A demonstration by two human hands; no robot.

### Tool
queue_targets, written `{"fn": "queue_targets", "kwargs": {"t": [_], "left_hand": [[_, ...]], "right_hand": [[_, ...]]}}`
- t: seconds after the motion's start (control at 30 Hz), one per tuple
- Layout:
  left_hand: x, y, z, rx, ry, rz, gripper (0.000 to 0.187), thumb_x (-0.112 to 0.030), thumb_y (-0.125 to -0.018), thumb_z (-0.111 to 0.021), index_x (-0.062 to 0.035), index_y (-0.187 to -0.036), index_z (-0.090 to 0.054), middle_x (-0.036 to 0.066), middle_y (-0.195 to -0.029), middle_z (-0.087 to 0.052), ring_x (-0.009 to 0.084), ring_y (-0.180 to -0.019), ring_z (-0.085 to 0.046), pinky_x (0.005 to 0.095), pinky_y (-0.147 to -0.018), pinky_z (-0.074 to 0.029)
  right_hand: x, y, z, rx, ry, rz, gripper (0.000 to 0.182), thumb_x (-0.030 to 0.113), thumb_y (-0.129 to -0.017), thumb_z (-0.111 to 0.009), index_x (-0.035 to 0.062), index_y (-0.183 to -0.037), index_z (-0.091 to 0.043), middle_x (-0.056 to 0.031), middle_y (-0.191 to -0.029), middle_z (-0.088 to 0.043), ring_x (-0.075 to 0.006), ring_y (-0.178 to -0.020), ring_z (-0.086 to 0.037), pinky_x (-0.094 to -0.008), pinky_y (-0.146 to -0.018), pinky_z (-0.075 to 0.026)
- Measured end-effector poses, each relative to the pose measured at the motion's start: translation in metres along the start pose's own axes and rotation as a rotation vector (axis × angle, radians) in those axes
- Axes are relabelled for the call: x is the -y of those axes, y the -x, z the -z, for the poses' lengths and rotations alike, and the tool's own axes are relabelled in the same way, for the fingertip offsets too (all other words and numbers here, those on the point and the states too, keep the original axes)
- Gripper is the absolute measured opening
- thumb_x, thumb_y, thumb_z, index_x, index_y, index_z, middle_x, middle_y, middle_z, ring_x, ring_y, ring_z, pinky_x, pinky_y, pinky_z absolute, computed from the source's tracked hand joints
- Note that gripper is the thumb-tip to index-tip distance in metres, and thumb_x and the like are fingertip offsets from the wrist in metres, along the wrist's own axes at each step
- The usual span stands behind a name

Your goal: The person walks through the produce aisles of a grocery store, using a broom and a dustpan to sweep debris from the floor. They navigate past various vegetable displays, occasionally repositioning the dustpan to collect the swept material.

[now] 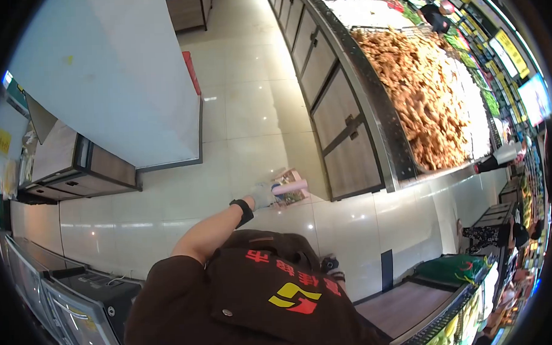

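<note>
While my gloved left hand (263,195) is stretched out ahead of me, its grip is closed around a pink cylindrical handle (290,186), with a small printed packet or card (290,195) pressed against it; what the packet is I cannot tell. A black wristband (243,212) sits on that forearm. My right hand is not in view, so I report nothing of its grip.

Progress, as judged: the item is in hand and carried clear of any bench, above the floor, not yet set down or applied to anything. Whatever it is meant for remains to be done.

Clearances: the tiled floor (249,112) lies open ahead as a broad aisle. To one side runs the produce stand with wooden cabinet doors (338,124) and a metal rim (377,117), holding a heap of ginger roots (425,100); that rim is the nearest hard edge. Opposite stands a large white pillar (114,75). Freezer cabinets (67,289) lie behind me, well apart. Other people stand at the far side of the stand.
</note>
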State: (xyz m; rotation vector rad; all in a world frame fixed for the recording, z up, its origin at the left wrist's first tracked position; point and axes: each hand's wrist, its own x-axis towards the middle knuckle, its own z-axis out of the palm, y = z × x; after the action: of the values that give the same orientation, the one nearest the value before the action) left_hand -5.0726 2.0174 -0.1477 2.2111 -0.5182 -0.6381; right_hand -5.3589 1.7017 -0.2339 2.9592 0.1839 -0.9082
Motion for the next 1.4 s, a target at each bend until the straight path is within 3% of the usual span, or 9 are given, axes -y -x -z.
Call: {"fn": "queue_targets", "kwargs": {"t": [0.07,0.17,0.3,0.4,0.8,0.9,1.17,1.2,1.4], "left_hand": [[0.009,-0.026,0.036,-0.087,0.053,0.088,0.032,-0.032,-0.071,-0.072,-0.0152,-0.098,-0.066,0.012,-0.090,-0.067,0.0268,-0.081,-0.063,0.0355,-0.075,-0.048],[0.045,-0.079,0.076,-0.245,0.112,0.013,0.035,-0.033,-0.070,-0.073,-0.0114,-0.097,-0.066,0.012,-0.087,-0.067,0.0236,-0.077,-0.064,0.0339,-0.073,-0.049],[0.035,-0.129,0.174,-0.232,0.187,0.299,0.038,-0.032,-0.069,-0.075,-0.0065,-0.096,-0.065,0.009,-0.080,-0.067,0.0187,-0.069,-0.062,0.0330,-0.067,-0.049],[0.067,-0.178,0.227,-0.264,0.122,0.323,0.041,-0.041,-0.074,-0.067,-0.0132,-0.103,-0.063,0.016,-0.084,-0.065,0.0305,-0.078,-0.063,0.0385,-0.070,-0.048],[0.177,-0.358,0.423,-0.463,0.178,0.411,0.039,-0.038,-0.073,-0.068,-0.0127,-0.102,-0.062,0.016,-0.085,-0.066,0.0321,-0.081,-0.063,0.0392,-0.075,-0.047],[0.233,-0.427,0.472,-0.565,0.174,0.422,0.021,-0.017,-0.068,-0.073,-0.0071,-0.086,-0.065,0.005,-0.072,-0.064,0.0140,-0.062,-0.058,0.0298,-0.061,-0.048],[0.279,-0.571,0.622,-0.569,0.140,0.336,0.028,-0.028,-0.065,-0.077,-0.0079,-0.081,-0.067,0.004,-0.065,-0.064,0.0129,-0.056,-0.058,0.0278,-0.055,-0.047],[0.273,-0.585,0.649,-0.432,0.112,0.385,0.040,-0.040,-0.075,-0.065,-0.0106,-0.102,-0.063,0.015,-0.083,-0.066,0.0306,-0.078,-0.065,0.0371,-0.069,-0.049],[0.332,-0.699,0.737,-0.531,0.347,0.556,0.039,-0.037,-0.072,-0.071,-0.0119,-0.101,-0.065,0.006,-0.075,-0.065,0.0155,-0.064,-0.060,0.0322,-0.062,-0.047]], "right_hand": [[0.012,-0.036,0.082,0.115,0.232,0.084,0.027,0.024,-0.078,-0.051,0.0089,-0.094,-0.068,-0.0136,-0.098,-0.065,-0.0272,-0.095,-0.063,-0.0371,-0.081,-0.049],[-0.018,-0.139,0.056,0.058,0.296,0.044,0.032,0.031,-0.083,-0.049,0.0170,-0.108,-0.066,-0.0106,-0.104,-0.065,-0.0279,-0.104,-0.060,-0.0747,-0.085,-0.030],[-0.025,-0.223,0.162,-0.016,0.094,0.091,0.017,0.018,-0.079,-0.055,0.0166,-0.087,-0.070,-0.0065,-0.088,-0.066,-0.0197,-0.087,-0.063,-0.0315,-0.071,-0.050],[-0.041,-0.303,0.217,-0.175,0.001,0.109,0.018,0.021,-0.077,-0.056,0.0069,-0.077,-0.067,-0.0147,-0.081,-0.064,-0.0299,-0.073,-0.064,-0.0379,-0.061,-0.051],[-0.050,-0.528,0.397,0.169,0.098,0.190,0.017,0.020,-0.075,-0.057,0.0135,-0.080,-0.071,-0.0097,-0.087,-0.067,-0.0271,-0.084,-0.065,-0.0381,-0.070,-0.053],[-0.039,-0.603,0.443,0.148,0.058,0.148,0.017,0.021,-0.074,-0.057,0.0133,-0.081,-0.071,-0.0099,-0.087,-0.067,-0.0272,-0.084,-0.065,-0.0380,-0.071,-0.053],[-0.030,-0.753,0.560,0.091,-0.086,0.010,0.018,0.021,-0.073,-0.060,0.0126,-0.084,-0.071,-0.0102,-0.088,-0.067,-0.0273,-0.085,-0.065,-0.0378,-0.072,-0.053],[-0.030,-0.773,0.572,0.065,-0.117,-0.017,0.018,0.022,-0.072,-0.060,0.0125,-0.084,-0.071,-0.0103,-0.088,-0.067,-0.0274,-0.085,-0.065,-0.0378,-0.072,-0.053],[-0.033,-0.959,0.726,0.038,-0.008,0.194,0.020,0.024,-0.071,-0.062,0.0067,-0.081,-0.067,-0.0188,-0.088,-0.066,-0.0318,-0.086,-0.065,-0.0406,-0.074,-0.053]]}}
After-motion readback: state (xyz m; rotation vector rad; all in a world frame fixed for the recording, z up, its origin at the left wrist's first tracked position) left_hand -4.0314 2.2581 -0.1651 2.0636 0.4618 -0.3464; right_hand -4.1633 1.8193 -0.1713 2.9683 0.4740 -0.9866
